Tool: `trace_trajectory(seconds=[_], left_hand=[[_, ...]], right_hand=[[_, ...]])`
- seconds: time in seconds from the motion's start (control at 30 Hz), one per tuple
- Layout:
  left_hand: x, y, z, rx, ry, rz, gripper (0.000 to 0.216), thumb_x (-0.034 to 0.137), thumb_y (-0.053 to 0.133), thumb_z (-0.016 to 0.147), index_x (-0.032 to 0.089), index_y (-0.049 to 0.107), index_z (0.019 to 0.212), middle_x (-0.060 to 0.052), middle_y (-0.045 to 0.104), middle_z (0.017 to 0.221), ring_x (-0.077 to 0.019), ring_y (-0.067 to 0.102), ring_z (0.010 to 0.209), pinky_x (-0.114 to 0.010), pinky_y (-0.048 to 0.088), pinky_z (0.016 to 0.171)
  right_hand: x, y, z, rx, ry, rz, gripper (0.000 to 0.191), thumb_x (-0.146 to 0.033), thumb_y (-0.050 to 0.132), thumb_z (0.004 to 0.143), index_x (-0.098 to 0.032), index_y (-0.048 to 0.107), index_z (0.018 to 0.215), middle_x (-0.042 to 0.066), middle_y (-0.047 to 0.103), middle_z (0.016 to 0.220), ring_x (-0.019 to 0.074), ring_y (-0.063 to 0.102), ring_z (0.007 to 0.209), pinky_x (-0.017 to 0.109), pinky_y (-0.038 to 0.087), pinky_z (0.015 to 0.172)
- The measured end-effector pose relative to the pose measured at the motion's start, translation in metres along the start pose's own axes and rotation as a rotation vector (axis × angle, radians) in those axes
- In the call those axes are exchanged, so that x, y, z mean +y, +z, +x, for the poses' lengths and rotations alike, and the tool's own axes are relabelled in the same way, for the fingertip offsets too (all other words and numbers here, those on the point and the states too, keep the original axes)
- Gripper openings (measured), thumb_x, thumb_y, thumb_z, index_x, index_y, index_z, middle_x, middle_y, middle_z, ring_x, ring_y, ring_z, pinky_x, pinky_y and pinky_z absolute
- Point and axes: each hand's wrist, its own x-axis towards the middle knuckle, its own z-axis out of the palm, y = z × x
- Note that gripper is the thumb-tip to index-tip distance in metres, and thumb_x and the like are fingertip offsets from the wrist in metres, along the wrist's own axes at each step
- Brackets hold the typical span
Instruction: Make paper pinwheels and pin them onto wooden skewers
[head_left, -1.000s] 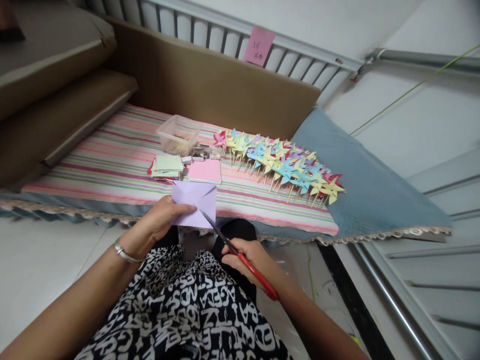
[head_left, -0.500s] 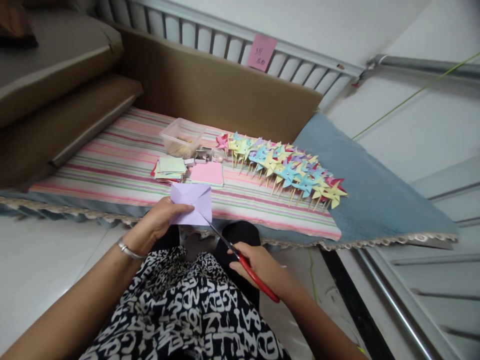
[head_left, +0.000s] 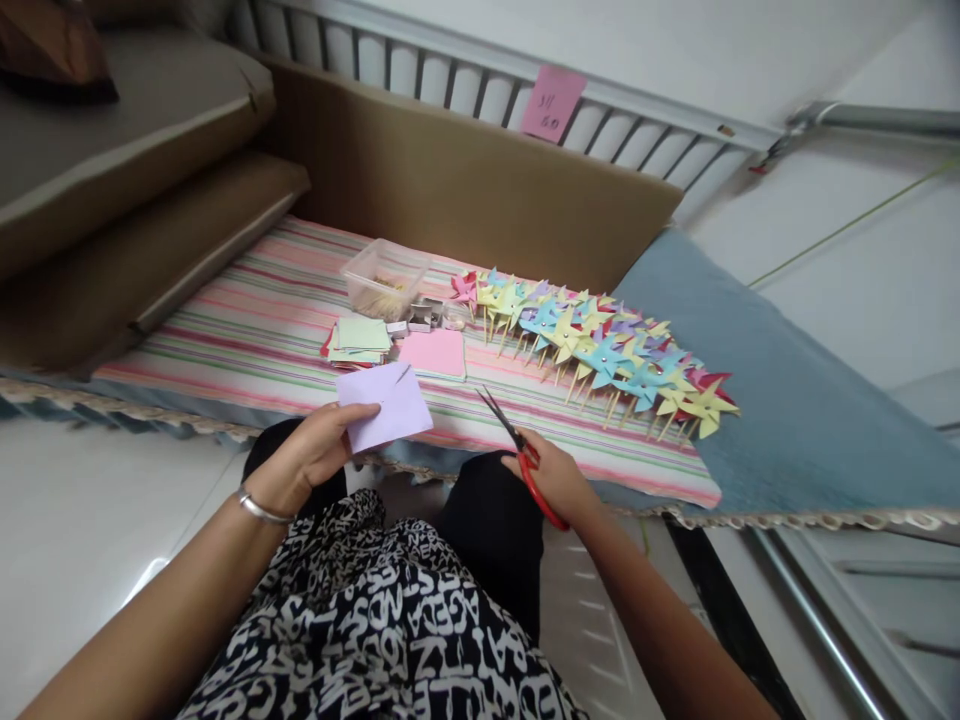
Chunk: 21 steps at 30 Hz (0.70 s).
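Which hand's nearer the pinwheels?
Right. The right hand, holding red-handled scissors, is on the near side of the pinwheels; the left hand, holding purple paper, is farther, to their left.

Left hand (head_left: 322, 445): was out in front, near the left knee (head_left: 277, 440), holding a pinch grip.
Left thumb (head_left: 364, 411): lay extended on top, pointing right.
Left fingers: sat mostly hidden underneath.
Left wrist (head_left: 274, 497): ran roughly in line with the forearm.
Left forearm (head_left: 187, 590): slanted up and right from the lower left.
Right hand (head_left: 553, 475): was beside the right knee (head_left: 495, 510), back of hand facing up, grip closed.
Right fingers: were curled, partly out of sight.
Right forearm (head_left: 652, 600): slanted up and left from the lower right.
Spacing: hands were well apart.
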Motion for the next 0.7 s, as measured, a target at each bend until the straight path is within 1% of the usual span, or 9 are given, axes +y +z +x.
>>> trace_trajectory(seconds=[0.1,0.2,0.3,0.43,0.5,0.57,0.7], left_hand=[[0.004,-0.005,-0.001,0.027,-0.026,-0.034,0.026,0.015,0.071,0.069,0.009,0.068,0.094,-0.014,0.073,0.093,-0.0176,0.065,0.065,-0.027,0.054,0.059],[0.009,-0.012,-0.004,0.049,-0.02,-0.034,0.029,0.014,0.071,0.07,0.01,0.067,0.098,-0.013,0.072,0.093,-0.018,0.066,0.067,-0.028,0.056,0.061],[0.012,-0.02,-0.006,0.064,-0.003,-0.024,0.036,0.01,0.072,0.068,0.012,0.065,0.104,-0.011,0.072,0.097,-0.0191,0.067,0.071,-0.028,0.058,0.06],[0.01,-0.029,-0.001,0.135,-0.01,-0.044,0.038,0.004,0.068,0.07,0.013,0.064,0.106,-0.009,0.073,0.092,-0.0187,0.067,0.067,-0.03,0.06,0.058],[0.006,-0.031,0.004,0.149,-0.023,-0.058,0.036,0.002,0.065,0.072,0.013,0.064,0.107,-0.009,0.073,0.09,-0.0192,0.067,0.066,-0.032,0.06,0.058],[0.004,-0.031,0.008,0.147,-0.035,-0.068,0.034,0.002,0.063,0.074,0.013,0.064,0.107,-0.009,0.073,0.091,-0.0199,0.068,0.067,-0.032,0.06,0.058],[0.004,-0.028,0.01,0.148,-0.018,-0.095,0.036,0.001,0.064,0.073,0.014,0.063,0.107,-0.009,0.072,0.093,-0.02,0.068,0.068,-0.032,0.06,0.056]], right_hand=[[0.003,0.009,0.033,0.063,0.022,-0.073,0.053,-0.042,0.058,0.082,-0.019,0.05,0.13,0.009,0.068,0.099,0.0242,0.063,0.088,0.033,0.045,0.077],[0.004,0.019,0.058,0.108,-0.008,-0.144,0.053,-0.044,0.057,0.083,-0.017,0.052,0.129,0.011,0.07,0.102,0.0252,0.064,0.091,0.032,0.045,0.077],[0.006,0.026,0.075,0.116,-0.059,-0.178,0.048,-0.045,0.055,0.086,-0.017,0.056,0.124,0.011,0.07,0.105,0.0234,0.065,0.095,0.029,0.045,0.079],[0.012,0.028,0.094,0.156,-0.013,-0.227,0.045,-0.045,0.06,0.083,-0.021,0.059,0.12,0.01,0.071,0.105,0.0249,0.066,0.094,0.029,0.045,0.077],[0.017,0.027,0.103,0.175,0.013,-0.249,0.045,-0.042,0.06,0.083,-0.022,0.057,0.122,0.01,0.07,0.107,0.0255,0.065,0.095,0.029,0.046,0.076],[0.021,0.026,0.113,0.183,0.023,-0.262,0.042,-0.036,0.057,0.085,-0.023,0.055,0.125,0.01,0.069,0.11,0.0251,0.064,0.097,0.029,0.045,0.077],[0.026,0.026,0.132,0.174,0.017,-0.24,0.047,-0.023,0.055,0.084,-0.022,0.051,0.13,0.012,0.063,0.12,0.0247,0.06,0.106,0.03,0.043,0.086]])
